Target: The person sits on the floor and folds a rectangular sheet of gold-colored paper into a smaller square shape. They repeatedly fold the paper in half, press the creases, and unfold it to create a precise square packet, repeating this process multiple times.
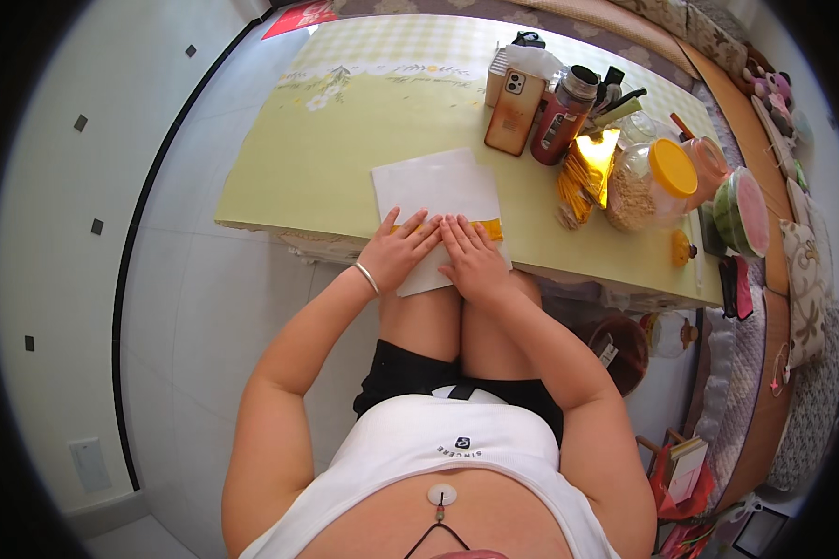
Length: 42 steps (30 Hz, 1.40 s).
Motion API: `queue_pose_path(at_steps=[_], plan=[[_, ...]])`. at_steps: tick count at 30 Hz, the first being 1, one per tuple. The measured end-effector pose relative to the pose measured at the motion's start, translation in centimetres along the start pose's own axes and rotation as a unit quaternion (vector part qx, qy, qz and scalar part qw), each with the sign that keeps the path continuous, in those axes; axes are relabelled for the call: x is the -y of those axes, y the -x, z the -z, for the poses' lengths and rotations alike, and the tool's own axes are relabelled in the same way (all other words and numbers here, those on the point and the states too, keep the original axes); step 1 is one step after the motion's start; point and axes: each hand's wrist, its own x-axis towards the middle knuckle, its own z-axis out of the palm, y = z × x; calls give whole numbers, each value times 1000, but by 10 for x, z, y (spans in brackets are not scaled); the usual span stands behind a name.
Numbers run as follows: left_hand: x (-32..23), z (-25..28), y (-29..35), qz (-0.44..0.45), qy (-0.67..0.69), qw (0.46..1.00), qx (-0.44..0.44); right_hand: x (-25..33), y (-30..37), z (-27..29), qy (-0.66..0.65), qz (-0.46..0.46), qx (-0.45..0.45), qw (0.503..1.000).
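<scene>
White sheets of paper (435,186) lie at the table's front edge, their near part hanging over it above my knees. Across them runs a strip of yellow-brown tape (490,229), partly covered by my fingers. My left hand (402,249), with a bangle at the wrist, presses flat on the paper, fingers stretched out. Beside it my right hand (473,258) also lies flat, its fingertips near those of the left hand. Neither hand grips anything. Whether the sheets are separate or joined under the fingers is hidden.
Right of the paper stand a phone (514,111), a dark red thermos (564,116), a gold foil bag (591,172), a yellow-lidded jar (639,191) and a cut watermelon (742,212). A pale green cloth (289,158) covers the table. A brown bin (617,352) stands below at right.
</scene>
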Motion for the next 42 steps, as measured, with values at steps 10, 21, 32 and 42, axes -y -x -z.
queue_pose_path(at_steps=[10, 21, 32, 42], plan=[[23, 1, 40, 43, 36, 998, -5, -48, 13, 21, 33, 23, 17, 999], [-18, 10, -43, 36, -18, 992, -121, -36, -22, 38, 103, 61, 87, 989], [22, 18, -38, 96, 400, 894, -175, -74, -3, 56, -176, -94, -145, 969], [25, 47, -52, -1, 283, 956, -82, -33, -2, 36, 16, 133, -115, 984]])
